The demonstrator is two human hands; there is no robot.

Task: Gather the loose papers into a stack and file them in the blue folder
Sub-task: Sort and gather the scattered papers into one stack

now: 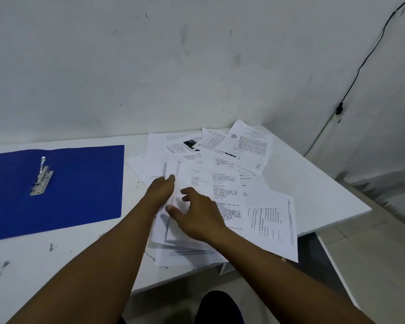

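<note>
Clearly we are early in the job. From the head camera, our loose papers [222,181] lie fanned across the right half of the white table [56,260], overlapping at every angle, some hanging past the near edge and one sheet at the back propped against the wall [197,66]. No squared stack exists yet.

Our left hand [161,190] sits at the left edge of the pile, thumb on top of a sheet and the fingers seemingly tucked under it, so it looks to be pinching that edge, though the underside is hidden. Our right hand [197,211] rests on the same sheets just beside it, fingers spread and bent, pressing down, not closed on anything.

The blue folder [63,188] lies open and flat on the left side of the table, near the pile but apart from it. Its metal fastener [40,177] is bare, its lever looks raised, and no sheet lies on the folder.

We judge that only the gathering has begun. Left to do: pull the scattered sheets together, including the far ones by the wall, square them, carry the stack over and fix it under the fastener. A black cable [369,52] runs down the wall at right, clear of our work.
</note>
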